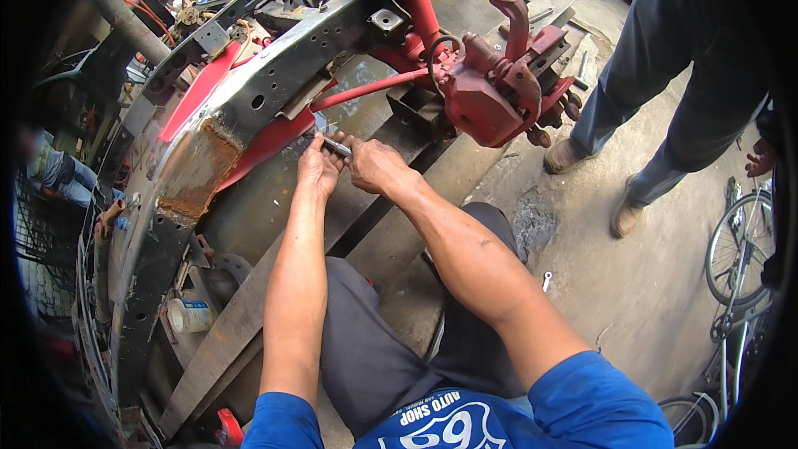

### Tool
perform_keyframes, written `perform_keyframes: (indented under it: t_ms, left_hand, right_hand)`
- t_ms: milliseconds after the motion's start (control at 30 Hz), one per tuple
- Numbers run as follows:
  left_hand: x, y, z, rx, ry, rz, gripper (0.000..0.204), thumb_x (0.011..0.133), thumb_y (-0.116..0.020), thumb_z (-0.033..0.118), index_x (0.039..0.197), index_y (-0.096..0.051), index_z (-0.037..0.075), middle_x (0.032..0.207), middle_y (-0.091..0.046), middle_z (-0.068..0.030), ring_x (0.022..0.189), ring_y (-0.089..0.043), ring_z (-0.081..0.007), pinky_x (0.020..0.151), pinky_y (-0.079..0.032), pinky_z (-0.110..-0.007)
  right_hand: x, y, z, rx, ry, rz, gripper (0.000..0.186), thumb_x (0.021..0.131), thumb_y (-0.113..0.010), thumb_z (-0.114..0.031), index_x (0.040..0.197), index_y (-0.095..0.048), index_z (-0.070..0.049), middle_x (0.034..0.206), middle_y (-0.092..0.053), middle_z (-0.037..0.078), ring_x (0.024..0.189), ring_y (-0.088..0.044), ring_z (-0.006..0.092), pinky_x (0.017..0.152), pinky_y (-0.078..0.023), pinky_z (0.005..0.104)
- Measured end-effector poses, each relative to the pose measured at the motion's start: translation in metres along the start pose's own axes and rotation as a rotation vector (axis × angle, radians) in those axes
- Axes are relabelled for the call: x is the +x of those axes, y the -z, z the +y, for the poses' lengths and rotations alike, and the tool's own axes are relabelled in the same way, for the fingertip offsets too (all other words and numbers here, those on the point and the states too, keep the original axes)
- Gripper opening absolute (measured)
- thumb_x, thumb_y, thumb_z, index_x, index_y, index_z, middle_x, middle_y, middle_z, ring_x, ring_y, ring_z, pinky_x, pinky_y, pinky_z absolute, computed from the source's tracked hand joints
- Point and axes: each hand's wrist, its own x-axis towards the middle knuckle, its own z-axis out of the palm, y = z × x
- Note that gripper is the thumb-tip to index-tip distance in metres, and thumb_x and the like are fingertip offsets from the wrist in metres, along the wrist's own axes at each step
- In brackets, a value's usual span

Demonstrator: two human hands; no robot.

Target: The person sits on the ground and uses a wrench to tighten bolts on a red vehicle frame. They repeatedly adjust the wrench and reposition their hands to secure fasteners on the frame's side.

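Note:
A short, shiny silver tool (pixel 337 147), which looks like a socket wrench, lies between my two hands beside the black vehicle frame. My right hand (pixel 376 167) is closed around its near end. The fingers of my left hand (pixel 319 164) curl about the far end, partly hiding it. Just beyond, the tip meets a red arm (pixel 278 140) under the frame rail (pixel 287 62); whether it sits on a fastener I cannot make out. Ahead and to the right, a thin red rod (pixel 366 89) runs to a red steering knuckle assembly (pixel 490 100).
A person in jeans (pixel 657 58) and tan boots stands at the right. A bicycle (pixel 740 249) is at the far right. A small wrench (pixel 546 281) lies on the concrete. Metal beams (pixel 224 349) and a white tub (pixel 189 316) sit low at the left. A red shock absorber (pixel 417 8) rises ahead.

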Motion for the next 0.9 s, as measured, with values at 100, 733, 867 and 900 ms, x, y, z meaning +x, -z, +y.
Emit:
perform_keyframes:
  t_ms: [100, 733, 867, 900]
  left_hand:
    - [0.0058, -0.0026, -0.0021, 0.037, -0.039, 0.059, 0.033, 0.108, -0.045, 0.034, 0.115, -0.054, 0.003, 0.114, -0.066, -0.0135, 0.108, -0.068, -0.0344, 0.087, -0.052, -0.047]
    - [0.0064, -0.0024, -0.0062, 0.028, -0.071, 0.061, 0.037, 0.107, -0.050, 0.031, 0.117, -0.052, -0.004, 0.109, -0.065, -0.0192, 0.101, -0.070, -0.0363, 0.088, -0.058, -0.047]
    - [0.0072, -0.0011, -0.0055, 0.026, -0.056, 0.073, 0.035, 0.107, -0.050, 0.031, 0.115, -0.052, -0.003, 0.109, -0.065, -0.0190, 0.102, -0.070, -0.0360, 0.089, -0.058, -0.046]
    - [0.0082, -0.0010, -0.0050, 0.030, -0.053, 0.067, 0.035, 0.107, -0.050, 0.031, 0.115, -0.053, -0.003, 0.109, -0.066, -0.0186, 0.102, -0.070, -0.0356, 0.089, -0.057, -0.045]
  right_hand:
    - [0.0000, 0.0050, -0.0006, 0.017, 0.014, 0.025, 0.030, 0.091, -0.057, -0.016, 0.111, -0.064, 0.005, 0.096, -0.070, 0.030, 0.096, -0.070, 0.0436, 0.085, -0.056, 0.0500]
    - [-0.0004, 0.0035, 0.0002, -0.067, 0.020, -0.001, 0.027, 0.091, -0.056, -0.015, 0.110, -0.061, 0.004, 0.096, -0.070, 0.029, 0.096, -0.070, 0.0428, 0.085, -0.055, 0.0502]
    - [0.0006, 0.0033, -0.0003, -0.054, 0.016, -0.005, 0.027, 0.091, -0.056, -0.015, 0.109, -0.061, 0.004, 0.096, -0.070, 0.030, 0.096, -0.070, 0.0430, 0.084, -0.056, 0.0499]
    - [0.0009, 0.0045, 0.0006, -0.054, 0.017, -0.011, 0.028, 0.090, -0.056, -0.014, 0.110, -0.061, 0.005, 0.096, -0.070, 0.030, 0.096, -0.070, 0.0430, 0.084, -0.056, 0.0498]
